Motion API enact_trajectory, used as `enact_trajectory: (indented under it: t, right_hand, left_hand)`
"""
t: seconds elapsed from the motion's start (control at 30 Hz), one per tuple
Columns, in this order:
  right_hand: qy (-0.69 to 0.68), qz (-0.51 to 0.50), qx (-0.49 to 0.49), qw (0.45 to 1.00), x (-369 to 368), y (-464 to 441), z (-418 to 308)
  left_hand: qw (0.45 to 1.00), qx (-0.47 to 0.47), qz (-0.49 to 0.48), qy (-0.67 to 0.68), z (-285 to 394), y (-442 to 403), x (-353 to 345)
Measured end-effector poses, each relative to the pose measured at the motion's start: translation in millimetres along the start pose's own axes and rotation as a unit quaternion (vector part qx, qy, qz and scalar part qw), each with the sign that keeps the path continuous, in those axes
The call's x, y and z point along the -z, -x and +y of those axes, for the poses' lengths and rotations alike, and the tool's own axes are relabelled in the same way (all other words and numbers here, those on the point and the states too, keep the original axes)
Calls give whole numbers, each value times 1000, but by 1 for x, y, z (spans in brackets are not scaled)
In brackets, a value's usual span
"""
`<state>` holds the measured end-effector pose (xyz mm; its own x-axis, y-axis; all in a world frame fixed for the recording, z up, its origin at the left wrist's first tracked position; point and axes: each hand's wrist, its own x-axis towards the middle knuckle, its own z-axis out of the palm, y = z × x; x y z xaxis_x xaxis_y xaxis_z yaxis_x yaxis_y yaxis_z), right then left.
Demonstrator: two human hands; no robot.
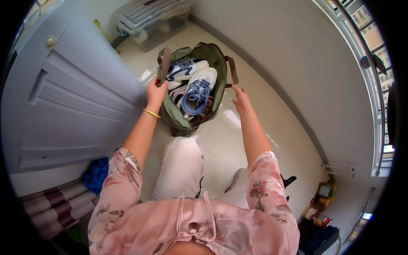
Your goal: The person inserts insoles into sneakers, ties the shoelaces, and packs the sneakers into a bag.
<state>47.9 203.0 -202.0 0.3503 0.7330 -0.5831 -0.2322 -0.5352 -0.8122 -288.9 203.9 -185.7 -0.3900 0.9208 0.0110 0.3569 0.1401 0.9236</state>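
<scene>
A green bag (220, 91) packed with shoes stands in front of me, its top spread wide. On top lie white and blue sneakers (199, 90), one with blue laces and its opening towards me; other shoes beneath are partly hidden. My left hand (156, 92), with a gold bangle (151, 113) at the wrist, is closed around the brown left handle (165, 63) of the bag. Just below the brown right handle (232, 70) is my right hand (242, 100), fingers apart and stretched towards it; whether a fingertip touches the strap is unclear.
A lidded clear plastic box (155, 25) sits behind the bag by the wall. A grey-blue door (85, 97) stands close on the left. Near it lie a blue plastic bag (97, 174) and a striped curtain (59, 204). Several jars (316, 214) are at lower right, below a window.
</scene>
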Motion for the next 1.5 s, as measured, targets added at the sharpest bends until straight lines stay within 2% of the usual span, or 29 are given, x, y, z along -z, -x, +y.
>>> enact_trajectory:
  t: [0.1,0.13,0.17,0.23,0.3,0.33,0.37,0.43,0.47,0.57,0.67,0.77,0.87,0.97,1.07,1.13,1.23,1.3,1.4,1.5]
  right_hand:
    - [-101,11,19,995,-31,-59,6]
    - [-130,-48,9,990,-38,-72,4]
    - [-160,-105,-2,982,-42,-82,0]
    - [-176,-222,0,959,-43,-84,-8]
    - [-147,-339,27,929,-45,-47,-44]
    - [8,-228,67,971,-50,-23,-58]
    - [70,-145,113,980,-51,-28,-45]
    - [181,26,206,961,-57,-49,-17]
    - [89,-74,59,992,-51,-18,-34]
    - [106,-57,-67,990,-60,-32,-9]
    - [165,-95,77,979,-66,-50,25]
    - [86,-102,175,975,-64,-58,40]
    - [-37,-102,82,991,-45,0,-28]
    - [-88,-110,83,987,9,-6,-66]
    - [-122,-93,50,987,32,34,-113]
    - [-117,-101,131,979,38,78,-141]
    - [-180,-97,175,963,60,120,-172]
    - [-157,-82,203,963,86,144,-187]
    - [-136,-83,256,954,116,176,-177]
    - [-175,-76,224,956,159,185,-138]
  left_hand:
    - [1000,25,-2,1,8,-25,4]
    - [992,32,14,123,23,-28,6]
    - [981,48,2,186,36,-35,12]
    - [960,57,2,274,68,-41,22]
    - [958,45,-60,278,86,-48,25]
    - [955,39,-90,282,92,-47,26]
    - [946,52,-104,301,96,-39,23]
    - [929,69,-134,339,109,-20,11]
    - [926,95,-129,342,114,-12,9]
    - [913,135,-136,361,111,1,16]
    - [919,148,-148,333,108,0,25]
    - [919,158,-136,334,112,2,20]
    - [906,165,-132,367,120,1,7]
    - [924,117,-120,343,129,-6,-7]
    - [888,142,-137,415,143,8,-1]
    - [868,135,-151,453,156,25,9]
    - [820,156,-201,513,183,53,26]
    - [807,150,-244,517,190,74,28]
    - [788,155,-283,525,201,137,23]
    - [777,141,-316,526,187,194,28]
